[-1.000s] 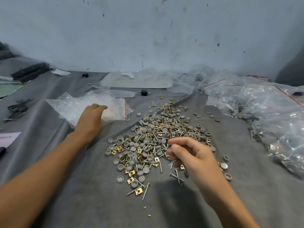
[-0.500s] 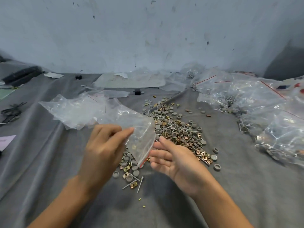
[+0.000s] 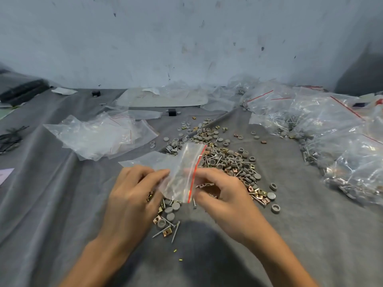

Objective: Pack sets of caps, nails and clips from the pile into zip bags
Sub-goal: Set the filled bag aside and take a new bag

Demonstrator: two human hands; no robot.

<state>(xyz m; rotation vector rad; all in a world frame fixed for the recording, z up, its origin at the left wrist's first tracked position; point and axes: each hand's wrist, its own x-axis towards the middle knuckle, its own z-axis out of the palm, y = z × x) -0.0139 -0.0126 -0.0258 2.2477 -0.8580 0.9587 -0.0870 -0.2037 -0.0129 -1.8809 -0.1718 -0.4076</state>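
Note:
A pile [image 3: 226, 160] of grey caps, steel nails and brass clips lies on the grey cloth in front of me. Just above its near end I hold a small clear zip bag [image 3: 182, 172] with a red strip along one edge. My left hand [image 3: 132, 195] pinches the bag's left side between thumb and fingers. My right hand [image 3: 223, 195] grips the side with the red strip, and a few nails or clips seem tucked under its fingers. Both hands hide the pile's near part.
A heap of empty zip bags [image 3: 97, 135] lies at the left. Filled bags [image 3: 339, 146] crowd the right side. Flat plastic sheets [image 3: 163, 98] and small black blocks [image 3: 171, 112] sit near the wall. Black ties [image 3: 10, 137] lie at the far left.
My left hand went from the bag heap to the pile's near end with one zip bag. My right hand left the pile and took hold of the bag's red-strip side.

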